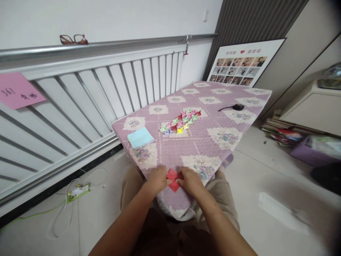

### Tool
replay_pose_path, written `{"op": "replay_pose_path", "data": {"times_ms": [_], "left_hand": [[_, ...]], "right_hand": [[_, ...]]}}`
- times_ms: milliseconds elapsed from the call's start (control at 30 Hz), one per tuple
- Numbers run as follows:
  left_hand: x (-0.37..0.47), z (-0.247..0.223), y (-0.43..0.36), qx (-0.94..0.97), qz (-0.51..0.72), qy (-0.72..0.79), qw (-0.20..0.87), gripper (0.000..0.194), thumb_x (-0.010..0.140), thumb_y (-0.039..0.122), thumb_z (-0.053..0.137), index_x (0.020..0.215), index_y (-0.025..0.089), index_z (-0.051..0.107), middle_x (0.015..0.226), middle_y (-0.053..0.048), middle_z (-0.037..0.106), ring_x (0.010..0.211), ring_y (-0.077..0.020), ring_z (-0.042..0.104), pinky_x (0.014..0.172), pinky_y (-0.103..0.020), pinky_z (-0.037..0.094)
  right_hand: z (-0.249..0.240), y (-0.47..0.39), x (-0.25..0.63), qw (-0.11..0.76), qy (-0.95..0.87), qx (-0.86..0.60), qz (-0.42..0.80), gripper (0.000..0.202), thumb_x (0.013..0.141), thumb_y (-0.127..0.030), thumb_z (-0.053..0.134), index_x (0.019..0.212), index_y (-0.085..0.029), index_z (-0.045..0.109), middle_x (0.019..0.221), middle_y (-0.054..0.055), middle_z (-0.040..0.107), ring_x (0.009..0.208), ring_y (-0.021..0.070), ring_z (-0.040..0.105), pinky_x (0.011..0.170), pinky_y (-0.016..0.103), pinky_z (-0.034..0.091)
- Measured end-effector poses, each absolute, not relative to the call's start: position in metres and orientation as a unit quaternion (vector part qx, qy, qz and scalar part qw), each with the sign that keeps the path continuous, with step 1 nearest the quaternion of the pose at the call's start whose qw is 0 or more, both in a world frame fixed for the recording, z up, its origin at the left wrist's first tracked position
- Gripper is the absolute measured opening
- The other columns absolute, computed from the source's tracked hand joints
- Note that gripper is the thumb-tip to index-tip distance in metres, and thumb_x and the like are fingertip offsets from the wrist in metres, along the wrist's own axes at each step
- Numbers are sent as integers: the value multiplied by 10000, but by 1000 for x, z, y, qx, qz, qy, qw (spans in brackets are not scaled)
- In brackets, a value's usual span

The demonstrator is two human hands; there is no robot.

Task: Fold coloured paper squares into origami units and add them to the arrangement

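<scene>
A small red folded paper (173, 180) lies near the table's front corner. My left hand (157, 179) grips its left edge, with the thumb on top. On the other side my right hand (189, 179) pinches the paper's right edge, thumb on its face. Beyond the hands, several small folded paper pieces (180, 130) in red, pink, green, yellow and blue stand close together in slanting rows. To the left lies a stack of light blue square paper (140, 137).
A patterned pink cloth (170, 153) covers the table. A black object with a short cable (238, 107) lies at its right. A white radiator (125, 89) runs along the left, with glasses (74, 40) on the pipe above. A power strip (78, 192) sits on the floor.
</scene>
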State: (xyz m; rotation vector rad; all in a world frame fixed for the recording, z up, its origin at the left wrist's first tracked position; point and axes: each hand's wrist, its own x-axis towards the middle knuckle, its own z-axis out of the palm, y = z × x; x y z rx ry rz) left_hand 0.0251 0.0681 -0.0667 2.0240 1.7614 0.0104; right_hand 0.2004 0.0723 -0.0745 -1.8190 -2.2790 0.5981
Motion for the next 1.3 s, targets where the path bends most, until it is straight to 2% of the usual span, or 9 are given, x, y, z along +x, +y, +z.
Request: {"op": "replay_pose_path", "data": {"times_ms": [200,567,800,1067,1200,1300], "left_hand": [[24,-69,72,732,1,640,234,339,724,383,671,979,187,564,1019,-82,637,932,-248,607,773,-303,440],[30,-72,63,734,56,640,223,265,735,271,644,956,172,538,1026,-86,617,966,-240,566,816,-313,417],[27,-76,64,726,63,643,235,360,717,282,653,1035,169,526,947,-73,629,859,-223,590,714,-290,423],[27,-71,69,747,60,613,250,178,693,259,668,818,177,573,866,-45,626,823,-210,581,726,-290,421],[28,-76,67,742,85,616,251,139,705,223,649,798,174,559,896,-48,611,853,-206,554,742,-299,409],[27,-82,65,734,106,612,274,90,733,202,615,792,180,551,852,-15,605,782,-161,531,693,-265,399]], "right_hand": [[-77,71,202,96,-763,-606,204,200,723,-274,685,894,-215,599,968,32,608,894,183,533,722,278,309],[-80,68,203,120,-763,-602,202,183,719,-262,685,867,-215,589,942,22,607,893,186,530,722,281,308],[-81,68,205,128,-765,-598,203,254,717,-262,682,950,-218,592,967,29,617,901,191,535,712,281,304],[-82,68,205,135,-764,-597,204,253,717,-254,680,951,-215,593,977,30,621,900,185,539,718,275,317],[-84,67,205,141,-763,-596,207,259,724,-257,670,972,-219,604,986,36,623,919,196,539,732,288,324],[-86,66,206,150,-763,-592,212,344,729,-252,666,1065,-228,599,1047,47,614,974,205,531,776,301,331]]}}
